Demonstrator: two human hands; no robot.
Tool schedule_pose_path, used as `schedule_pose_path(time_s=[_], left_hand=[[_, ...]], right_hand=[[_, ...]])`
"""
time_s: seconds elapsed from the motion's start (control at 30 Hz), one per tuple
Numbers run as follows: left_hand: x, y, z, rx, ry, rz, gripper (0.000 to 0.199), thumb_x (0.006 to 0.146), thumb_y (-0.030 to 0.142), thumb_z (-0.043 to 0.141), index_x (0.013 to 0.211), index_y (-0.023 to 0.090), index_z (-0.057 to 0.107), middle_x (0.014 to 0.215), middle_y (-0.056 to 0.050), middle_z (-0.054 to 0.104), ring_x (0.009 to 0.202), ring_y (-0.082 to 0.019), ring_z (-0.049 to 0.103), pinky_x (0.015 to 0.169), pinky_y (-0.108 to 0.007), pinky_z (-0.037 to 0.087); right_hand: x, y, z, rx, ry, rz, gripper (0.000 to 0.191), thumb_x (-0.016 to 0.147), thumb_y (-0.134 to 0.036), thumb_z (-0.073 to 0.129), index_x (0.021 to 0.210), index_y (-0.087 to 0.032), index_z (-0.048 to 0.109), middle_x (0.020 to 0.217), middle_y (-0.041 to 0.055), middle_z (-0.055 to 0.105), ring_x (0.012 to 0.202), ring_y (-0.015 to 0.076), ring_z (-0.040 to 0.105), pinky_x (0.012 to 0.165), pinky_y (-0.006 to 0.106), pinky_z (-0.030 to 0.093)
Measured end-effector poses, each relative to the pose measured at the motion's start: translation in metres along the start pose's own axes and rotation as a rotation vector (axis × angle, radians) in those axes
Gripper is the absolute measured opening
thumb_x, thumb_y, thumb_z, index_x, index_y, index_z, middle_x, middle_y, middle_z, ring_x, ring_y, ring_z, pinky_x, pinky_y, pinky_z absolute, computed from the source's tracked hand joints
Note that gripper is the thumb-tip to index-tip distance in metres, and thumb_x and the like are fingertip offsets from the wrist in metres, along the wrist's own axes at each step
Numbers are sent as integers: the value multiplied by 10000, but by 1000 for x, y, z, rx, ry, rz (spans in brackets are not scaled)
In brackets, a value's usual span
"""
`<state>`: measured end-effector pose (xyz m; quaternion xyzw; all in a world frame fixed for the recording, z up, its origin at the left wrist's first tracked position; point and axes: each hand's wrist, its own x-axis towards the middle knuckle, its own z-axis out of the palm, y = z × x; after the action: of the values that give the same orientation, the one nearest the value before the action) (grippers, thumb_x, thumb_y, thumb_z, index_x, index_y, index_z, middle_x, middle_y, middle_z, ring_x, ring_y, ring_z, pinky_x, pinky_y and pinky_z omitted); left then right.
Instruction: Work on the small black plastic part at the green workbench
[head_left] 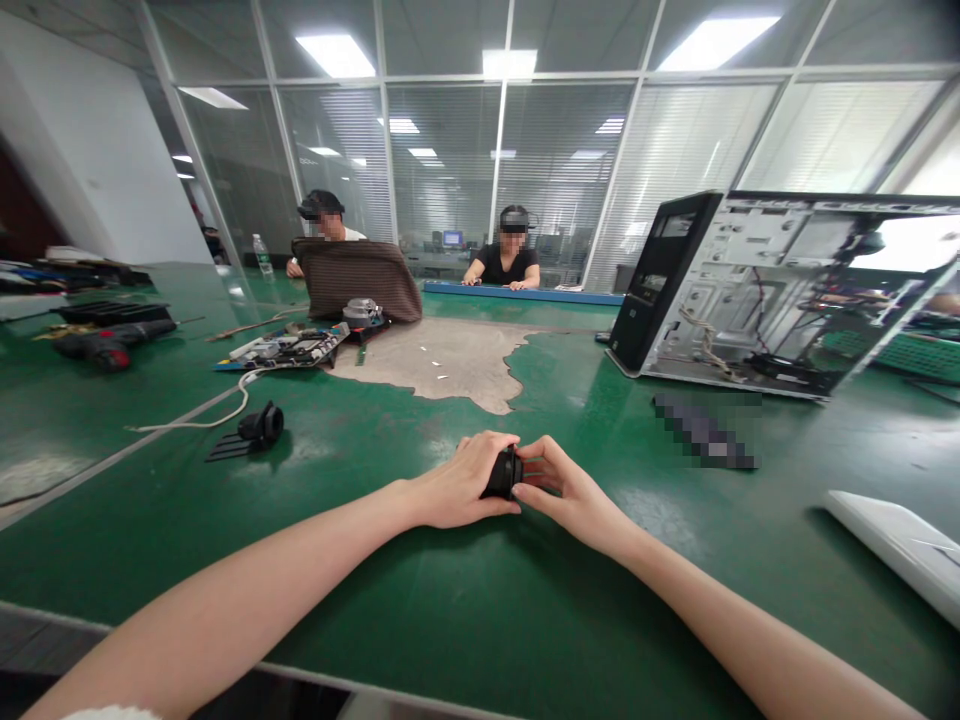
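Black rounded part, plastic-looking (504,474), one: held between two bare hands, low over the near middle of the green, glossy-topped bench (420,620). Left hand (463,482): wrapped over the part from its left side, grasping it. Right hand (561,488): thumb and fingertips gripping the part's right end. Black round-bodied piece with a slatted flat base (260,428), one: on the bench, left of the hands, well apart. Bare circuit board crowded with components (289,348), one: farther back, in front of a dark brown ribbed panel (360,280). Black-and-red power drill (112,343), one: far left. Open computer tower with black front and metal frame (750,290), one: upright, right. Smooth white slab (896,550), one: near right edge.
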<state>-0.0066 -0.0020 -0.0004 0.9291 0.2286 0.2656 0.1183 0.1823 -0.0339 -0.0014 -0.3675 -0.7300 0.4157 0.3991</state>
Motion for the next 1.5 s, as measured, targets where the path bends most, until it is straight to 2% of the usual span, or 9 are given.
schedule_pose_path(time_s=[0.1, 0.23, 0.47, 0.73, 0.93, 1.07, 1.2, 1.33, 1.5], left_hand=[[0, 0, 0, 3, 1, -2, 666, 767, 384, 611, 1259, 176, 213, 1218, -145, 390, 1111, -276, 401, 922, -439, 357], [0, 1, 0, 11, -7, -13, 668, 768, 393, 606, 1259, 169, 212, 1227, -151, 380, 1118, -282, 394, 922, -442, 357], [-1, 1, 0, 9, -9, -2, 662, 771, 383, 605, 1256, 173, 207, 1216, -147, 385, 1108, -278, 401, 920, -444, 358], [0, 1, -1, -10, -6, -3, 666, 771, 380, 605, 1266, 197, 197, 1216, -137, 385, 1117, -281, 399, 920, -445, 355], [0, 2, -1, -4, -8, -13, 673, 771, 380, 608, 1269, 191, 197, 1210, -139, 391, 1096, -274, 411, 907, -445, 363], [0, 2, -2, -4, 0, 5, 681, 772, 378, 610, 1274, 195, 188, 1219, -137, 391, 1104, -271, 404, 915, -446, 354], [0, 2, -2, -4, 9, 6, 679, 770, 383, 608, 1275, 190, 197, 1221, -140, 389, 1115, -274, 398, 920, -446, 353], [0, 1, -1, -15, 12, 6, 666, 772, 388, 603, 1272, 193, 208, 1215, -140, 394, 1114, -277, 406, 921, -450, 354], [0, 1, -1, -21, 7, -6, 681, 766, 381, 611, 1277, 198, 199, 1220, -136, 391, 1112, -275, 408, 917, -445, 357]], right_hand=[[-1, -1, 0, -40, 49, -66, 176, 788, -289, 573, 931, -230, 489, 960, 15, 516, 928, 169, 554, 858, 349, 475], [1, -3, 2, -32, 85, -11, 158, 802, -324, 547, 902, -220, 483, 914, 20, 538, 897, 179, 565, 800, 352, 491], [-1, -2, 1, 5, -7, 19, 203, 794, -279, 561, 944, -218, 439, 937, 18, 539, 880, 162, 575, 801, 349, 495], [2, 0, 2, -25, 67, -4, 141, 806, -271, 537, 908, -215, 457, 926, 25, 526, 927, 179, 554, 812, 353, 482], [0, -1, 2, -4, -11, 17, 197, 800, -246, 551, 953, -221, 428, 942, 19, 517, 917, 168, 558, 815, 342, 480], [0, -3, 2, -60, 47, -40, 145, 803, -247, 547, 913, -216, 459, 955, 21, 511, 947, 174, 547, 833, 338, 466], [4, -2, 3, -30, 101, 30, 159, 798, -298, 547, 889, -208, 453, 915, 26, 533, 917, 186, 558, 777, 342, 480], [3, 1, 2, 30, 38, 68, 213, 799, -314, 549, 945, -216, 430, 929, 23, 540, 883, 170, 569, 768, 341, 489], [0, -3, 1, -28, 23, -14, 179, 777, -264, 586, 892, -221, 455, 955, 18, 522, 951, 177, 543, 789, 328, 491]])
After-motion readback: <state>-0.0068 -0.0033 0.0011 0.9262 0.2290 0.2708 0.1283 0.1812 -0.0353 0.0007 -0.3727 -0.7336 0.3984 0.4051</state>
